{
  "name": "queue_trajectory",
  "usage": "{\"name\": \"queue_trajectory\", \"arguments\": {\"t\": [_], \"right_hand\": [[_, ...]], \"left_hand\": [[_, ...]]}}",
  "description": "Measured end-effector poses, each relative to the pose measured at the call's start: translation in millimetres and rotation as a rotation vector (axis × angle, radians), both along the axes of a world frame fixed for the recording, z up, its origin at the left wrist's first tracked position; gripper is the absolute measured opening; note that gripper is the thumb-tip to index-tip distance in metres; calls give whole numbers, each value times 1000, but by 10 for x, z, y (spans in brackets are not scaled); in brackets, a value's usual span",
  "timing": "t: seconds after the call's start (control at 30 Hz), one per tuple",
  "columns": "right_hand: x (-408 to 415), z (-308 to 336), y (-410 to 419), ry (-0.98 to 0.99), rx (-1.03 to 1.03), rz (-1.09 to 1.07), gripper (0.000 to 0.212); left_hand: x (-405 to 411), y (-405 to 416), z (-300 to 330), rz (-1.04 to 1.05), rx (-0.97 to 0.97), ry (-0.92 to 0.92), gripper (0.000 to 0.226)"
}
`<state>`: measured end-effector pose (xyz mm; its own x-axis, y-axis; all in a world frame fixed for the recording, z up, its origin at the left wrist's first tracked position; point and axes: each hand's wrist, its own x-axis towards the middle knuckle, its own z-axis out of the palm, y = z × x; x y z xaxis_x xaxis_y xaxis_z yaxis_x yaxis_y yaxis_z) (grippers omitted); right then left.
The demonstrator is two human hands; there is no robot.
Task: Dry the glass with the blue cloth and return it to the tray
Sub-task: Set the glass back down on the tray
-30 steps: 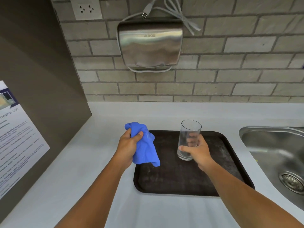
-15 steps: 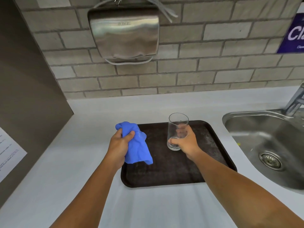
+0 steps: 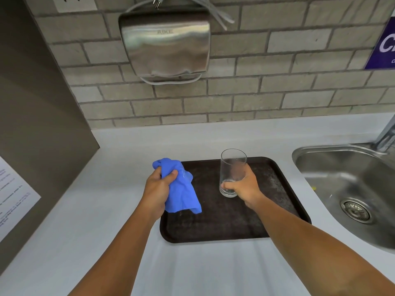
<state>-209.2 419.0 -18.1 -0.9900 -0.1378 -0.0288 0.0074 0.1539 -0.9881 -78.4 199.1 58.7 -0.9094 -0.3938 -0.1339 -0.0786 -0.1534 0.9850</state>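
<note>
Glass (image 3: 232,169) stands upright in the grip of the right hand (image 3: 243,186), whose fingers wrap its lower part close to the base, over the far half of the tray (image 3: 224,227). Whether its base touches the tray cannot be told. It is clear and looks empty.

The left hand (image 3: 157,189) is closed around a bunched blue cloth (image 3: 181,189), which hangs down from the fist over the tray's near left part; cloth and glass are apart, with bare tray between them.

The tray is dark, with rounded corners, and lies on a pale counter (image 3: 106,210). To its right, set into the counter, is a steel sink (image 3: 352,189) with a round drain (image 3: 356,210), and the base of a tap (image 3: 386,135) shows at the far right edge.

On the brick wall (image 3: 256,92) beyond the tray hangs a steel hand dryer (image 3: 165,43) with a grey cord (image 3: 213,16) looped above it, its plug hanging loose beside a wall socket (image 3: 73,3) at the top left. A purple sign (image 3: 382,45) is cut off at the right edge. On the left a dark panel (image 3: 38,103) carries a printed sheet (image 3: 12,197).
</note>
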Motion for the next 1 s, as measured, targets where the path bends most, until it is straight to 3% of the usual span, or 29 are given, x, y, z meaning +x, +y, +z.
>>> {"name": "queue_trajectory", "arguments": {"t": [0.67,0.77,0.83,0.9,1.0], "right_hand": [[50,-6,57,-34,77,81,88],[202,51,62,-16,67,-50,98],[406,69,47,31,24,-273,76],[669,75,-12,83,-53,-348,42],[984,225,-255,-79,-106,-83,15]], "left_hand": [[38,-11,30,20,30,13,32],[51,-31,47,19,31,16,33],[68,-62,60,9,27,22,32],[93,-107,73,-9,23,28,31],[131,-182,99,-58,39,31,32]]}}
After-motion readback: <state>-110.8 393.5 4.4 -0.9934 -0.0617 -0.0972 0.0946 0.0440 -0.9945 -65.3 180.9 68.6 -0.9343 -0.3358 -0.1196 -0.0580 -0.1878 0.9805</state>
